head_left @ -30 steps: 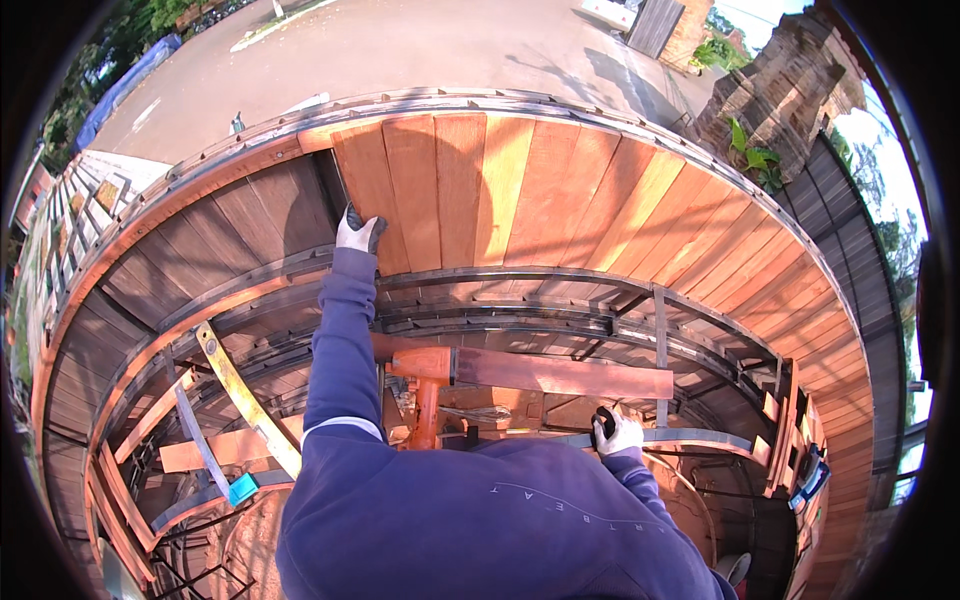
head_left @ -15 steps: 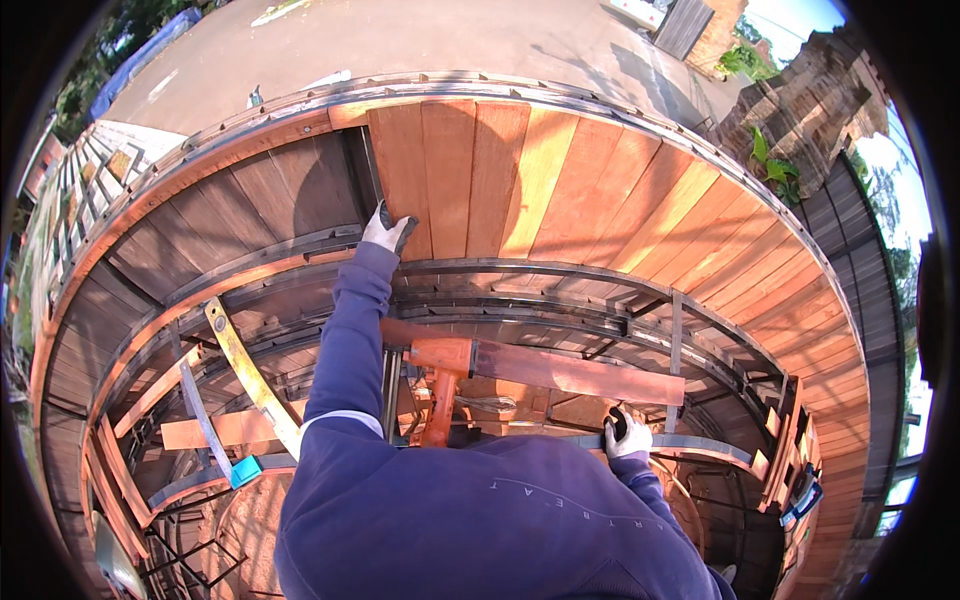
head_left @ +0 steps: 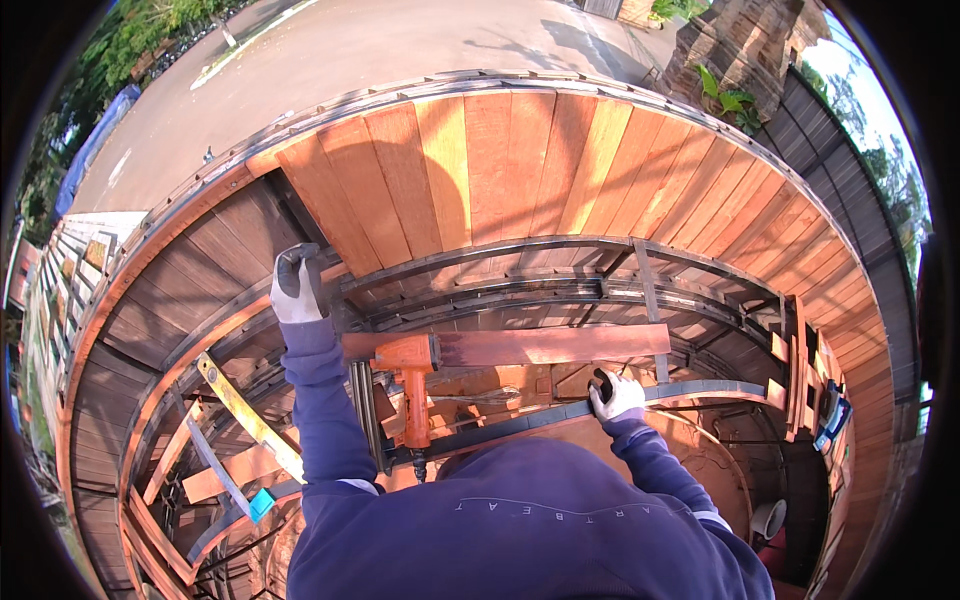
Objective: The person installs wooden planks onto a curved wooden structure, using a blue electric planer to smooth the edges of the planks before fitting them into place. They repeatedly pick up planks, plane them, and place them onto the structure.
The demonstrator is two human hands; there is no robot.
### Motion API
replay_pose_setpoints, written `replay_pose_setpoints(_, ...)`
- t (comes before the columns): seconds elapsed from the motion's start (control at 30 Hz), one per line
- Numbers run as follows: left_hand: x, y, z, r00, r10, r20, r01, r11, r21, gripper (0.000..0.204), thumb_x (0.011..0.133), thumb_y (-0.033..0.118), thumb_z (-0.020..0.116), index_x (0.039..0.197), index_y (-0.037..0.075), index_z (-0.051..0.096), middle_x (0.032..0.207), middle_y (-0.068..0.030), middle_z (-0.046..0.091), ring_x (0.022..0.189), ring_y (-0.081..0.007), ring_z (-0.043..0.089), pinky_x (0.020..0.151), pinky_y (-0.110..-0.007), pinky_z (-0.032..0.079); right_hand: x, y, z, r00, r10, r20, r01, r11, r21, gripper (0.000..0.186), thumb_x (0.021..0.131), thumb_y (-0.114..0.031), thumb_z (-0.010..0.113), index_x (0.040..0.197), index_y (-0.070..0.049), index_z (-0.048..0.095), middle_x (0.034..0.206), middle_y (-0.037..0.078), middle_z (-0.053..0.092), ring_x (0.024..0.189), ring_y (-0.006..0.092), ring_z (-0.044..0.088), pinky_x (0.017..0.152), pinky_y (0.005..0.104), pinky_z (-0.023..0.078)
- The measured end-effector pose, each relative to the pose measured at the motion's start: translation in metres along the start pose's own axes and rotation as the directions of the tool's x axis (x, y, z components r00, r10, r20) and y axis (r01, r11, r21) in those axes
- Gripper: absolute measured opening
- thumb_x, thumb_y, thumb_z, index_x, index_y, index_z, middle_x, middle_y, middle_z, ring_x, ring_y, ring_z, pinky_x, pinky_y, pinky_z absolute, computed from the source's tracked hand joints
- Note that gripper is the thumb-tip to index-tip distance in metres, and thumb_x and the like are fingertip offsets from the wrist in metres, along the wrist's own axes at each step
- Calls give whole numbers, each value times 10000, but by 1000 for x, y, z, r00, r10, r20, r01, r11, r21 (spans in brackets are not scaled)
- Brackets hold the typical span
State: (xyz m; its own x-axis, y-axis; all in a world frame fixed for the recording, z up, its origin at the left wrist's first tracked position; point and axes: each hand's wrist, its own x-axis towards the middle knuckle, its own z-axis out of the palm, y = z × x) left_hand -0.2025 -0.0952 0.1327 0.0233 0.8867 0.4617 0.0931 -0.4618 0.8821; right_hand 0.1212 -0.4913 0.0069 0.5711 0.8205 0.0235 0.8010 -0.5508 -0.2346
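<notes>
My left hand [head_left: 298,286], in a white glove with dark grey fingers, is raised at the near left corner of the row of reddish planks [head_left: 490,180]. Its fingers and thumb curve apart, with nothing visible between them, beside a dark metal strut [head_left: 290,205]. My right hand [head_left: 622,397], gloved alike, curls over a curved dark metal rail [head_left: 540,417]; its fingertips are partly hidden. Between my arms, an orange nail gun [head_left: 413,385] with a long metal magazine lies against a loose reddish board [head_left: 560,345].
Left of my left arm are a yellow spirit level [head_left: 250,415] and a square with a turquoise handle [head_left: 261,505]. A blue clamp [head_left: 831,415] hangs by upright wood strips at right. Weathered boards [head_left: 190,270] continue the curve leftward. Beyond lies pavement [head_left: 400,50].
My left hand has left the end plank's near edge and shifted left and down in the picture. The view has turned, moving the planks leftward. My right hand stays at the rail.
</notes>
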Motion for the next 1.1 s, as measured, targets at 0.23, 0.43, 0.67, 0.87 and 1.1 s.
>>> replay_pose_setpoints(0.23, -151, 226, 52, 862, 408, 303, -166, 790, -590, 395, 918, 395, 600, 818, 13, 611, 769, -92, 614, 690, -197, 570, 700, -324, 465, -5, 15, 12, 991, -78, -108, 92, 987, 133, 390, 800, -294, 683, 1128, -86, 639, 898, 125, 697, 878, 325, 647, 834, 429, 478)
replay_pose_setpoints(0.43, -234, 314, 89, 620, 678, 395, 177, 369, -912, 356, 878, 370, 647, 805, 23, 610, 750, -83, 602, 671, -198, 568, 673, -324, 458, -67, 37, -22, 885, -244, -395, 326, 933, 154, 577, 759, -214, 707, 1283, -40, 539, 1267, 184, 546, 1219, 386, 475, 1046, 492, 365)
replay_pose_setpoints(0.67, -316, 371, 112, 480, 771, 417, 387, 241, -890, 322, 832, 340, 702, 790, 34, 608, 729, -72, 589, 648, -200, 566, 640, -324, 450, -243, 191, 118, 994, -104, -47, 107, 991, 77, 596, 811, -424, 657, 1299, -99, 553, 1276, 189, 573, 1179, 377, 532, 1002, 469, 431)
replay_pose_setpoints(0.87, -361, 395, 153, 354, 812, 464, 537, 230, -811, 306, 792, 314, 750, 777, 44, 607, 711, -63, 578, 628, -201, 563, 612, -324, 443, -441, 343, 163, 669, 522, 530, -563, 821, -98, 558, 803, -415, 670, 1244, -83, 586, 1213, 182, 617, 1136, 355, 576, 976, 439, 459)
replay_pose_setpoints(1.1, -404, 419, 219, 139, 835, 533, 625, 344, -701, 304, 746, 284, 805, 761, 55, 605, 689, -52, 565, 605, -202, 561, 580, -324, 435, -563, 357, 172, 319, 824, 468, -924, 380, -38, 470, 777, -421, 689, 1090, -72, 658, 1114, 155, 682, 1083, 298, 635, 933, 396, 496)
